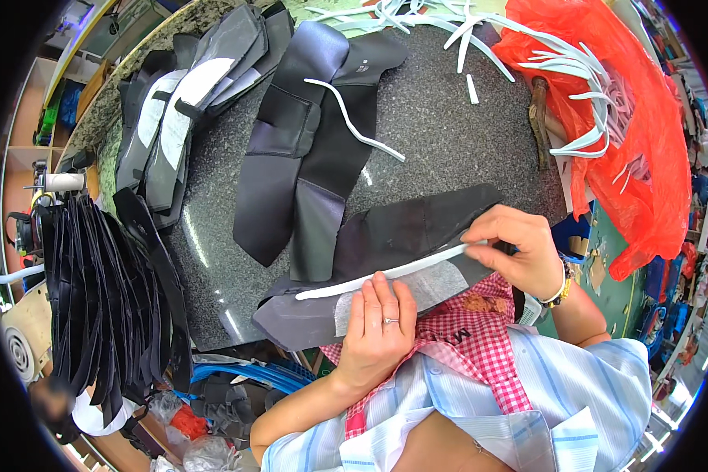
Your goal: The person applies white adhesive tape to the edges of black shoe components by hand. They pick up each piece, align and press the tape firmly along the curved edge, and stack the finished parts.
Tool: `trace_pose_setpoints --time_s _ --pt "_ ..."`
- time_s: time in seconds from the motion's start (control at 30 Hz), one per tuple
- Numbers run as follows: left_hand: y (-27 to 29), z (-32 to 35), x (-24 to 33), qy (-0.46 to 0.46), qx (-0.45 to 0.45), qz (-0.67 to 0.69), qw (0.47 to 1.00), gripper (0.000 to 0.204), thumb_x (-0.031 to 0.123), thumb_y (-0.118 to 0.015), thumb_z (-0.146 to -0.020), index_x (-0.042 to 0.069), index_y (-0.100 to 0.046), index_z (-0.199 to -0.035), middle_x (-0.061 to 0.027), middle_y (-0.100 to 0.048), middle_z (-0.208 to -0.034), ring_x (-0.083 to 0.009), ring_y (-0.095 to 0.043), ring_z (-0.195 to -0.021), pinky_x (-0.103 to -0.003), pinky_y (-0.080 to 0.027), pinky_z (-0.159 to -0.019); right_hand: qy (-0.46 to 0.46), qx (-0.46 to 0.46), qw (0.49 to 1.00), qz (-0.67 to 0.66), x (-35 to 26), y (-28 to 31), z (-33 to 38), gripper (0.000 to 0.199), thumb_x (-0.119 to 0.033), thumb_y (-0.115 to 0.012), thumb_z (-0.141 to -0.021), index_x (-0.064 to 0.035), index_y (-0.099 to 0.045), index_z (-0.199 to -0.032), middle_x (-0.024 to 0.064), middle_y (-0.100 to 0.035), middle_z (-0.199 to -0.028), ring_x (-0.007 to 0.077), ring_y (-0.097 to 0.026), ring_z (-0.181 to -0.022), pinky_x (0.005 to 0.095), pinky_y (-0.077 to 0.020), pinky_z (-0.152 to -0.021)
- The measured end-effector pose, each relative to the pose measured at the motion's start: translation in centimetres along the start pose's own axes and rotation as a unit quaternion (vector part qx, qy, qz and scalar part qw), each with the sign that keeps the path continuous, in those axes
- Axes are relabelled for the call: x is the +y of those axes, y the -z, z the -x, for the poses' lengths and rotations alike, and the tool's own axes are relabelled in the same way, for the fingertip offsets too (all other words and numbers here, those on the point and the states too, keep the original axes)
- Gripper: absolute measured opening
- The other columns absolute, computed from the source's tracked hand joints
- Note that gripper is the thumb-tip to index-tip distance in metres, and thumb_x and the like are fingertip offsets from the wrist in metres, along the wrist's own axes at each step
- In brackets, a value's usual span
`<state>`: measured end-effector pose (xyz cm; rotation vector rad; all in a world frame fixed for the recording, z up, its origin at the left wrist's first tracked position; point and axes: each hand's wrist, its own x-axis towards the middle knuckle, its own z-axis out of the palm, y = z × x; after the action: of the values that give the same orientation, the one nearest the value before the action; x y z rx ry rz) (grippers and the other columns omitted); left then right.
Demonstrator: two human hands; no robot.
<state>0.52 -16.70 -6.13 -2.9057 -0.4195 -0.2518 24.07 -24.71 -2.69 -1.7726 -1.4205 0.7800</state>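
Observation:
Across the near edge of the table lies a black panel (417, 226) that looks like leather, partly folded open with a grey backing. A long white strip (354, 285) runs along its fold line, and a pale grey patch (440, 289) sits on the near flap. My right hand (519, 248) pinches the right end of the strip between thumb and fingers. Lower on the panel, my left hand (381, 321) rests with fingers laid out flat, the fingertips by the strip. Beyond my hands are two black panels (267, 189), with another loose white strip (354, 130) across them.
A red plastic bag (645, 181) holding white strips lies at the right, beside a brown stick (538, 122). More black pieces with white patches (189, 94) are stacked far left. Many black strips (106, 291) hang off the left side of the speckled table (440, 149).

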Motion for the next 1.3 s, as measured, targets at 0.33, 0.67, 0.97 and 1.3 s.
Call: trace_pose_setpoints --time_s 0.33,0.67,0.97,1.3 --pt "-0.4 -1.1 -0.1 -0.014 -0.002 -0.017 1.0 0.049 0.009 -0.059 -0.08 0.006 -0.065 -0.129 -0.016 -0.064 -0.099 -0.0263 -0.064 -0.089 -0.037 -0.053 -0.085 -0.009 0.018 0.999 0.049 0.3 -0.5 -1.0 0.018 0.002 -0.069 -0.079 -0.0022 -0.068 -0.097 0.0124 -0.065 -0.09 0.0308 -0.067 -0.08 0.0361 -0.0545 -0.069" --pt "1.5 -5.9 -0.2 0.064 -0.11 0.198 0.972 0.04 0.033 -0.075 -0.077 -0.001 -0.069 -0.098 -0.0157 -0.059 -0.107 -0.0314 -0.057 -0.101 -0.043 -0.047 -0.086 -0.066 -0.048 0.977 0.195 1.9 1.1 -4.0 0.041 -0.012 -0.082 -0.071 -0.0047 -0.058 -0.104 0.0126 -0.059 -0.085 0.0285 -0.062 -0.072 0.039 -0.0504 -0.066" --pt "0.2 -9.7 -3.1 0.219 -0.207 0.426 0.853 0.056 0.016 -0.082 -0.071 0.005 -0.062 -0.122 -0.0197 -0.071 -0.094 -0.0348 -0.069 -0.088 -0.041 -0.053 -0.082 0.135 -0.016 0.972 0.189 3.1 -1.1 3.4 0.045 -0.004 -0.068 -0.079 -0.0017 -0.061 -0.124 0.0121 -0.054 -0.11 0.0304 -0.055 -0.103 0.0371 -0.0495 -0.086" --pt "-1.2 -5.8 1.1 -0.018 0.068 0.148 0.986 0.034 0.011 -0.062 -0.074 -0.001 -0.072 -0.104 -0.0107 -0.068 -0.092 -0.0267 -0.063 -0.086 -0.039 -0.049 -0.081 -0.136 -0.049 0.983 -0.112 3.8 2.2 1.3 0.05 -0.034 -0.046 -0.104 0.0016 -0.045 -0.139 0.0145 -0.062 -0.1 0.0239 -0.063 -0.091 0.0314 -0.0491 -0.082"
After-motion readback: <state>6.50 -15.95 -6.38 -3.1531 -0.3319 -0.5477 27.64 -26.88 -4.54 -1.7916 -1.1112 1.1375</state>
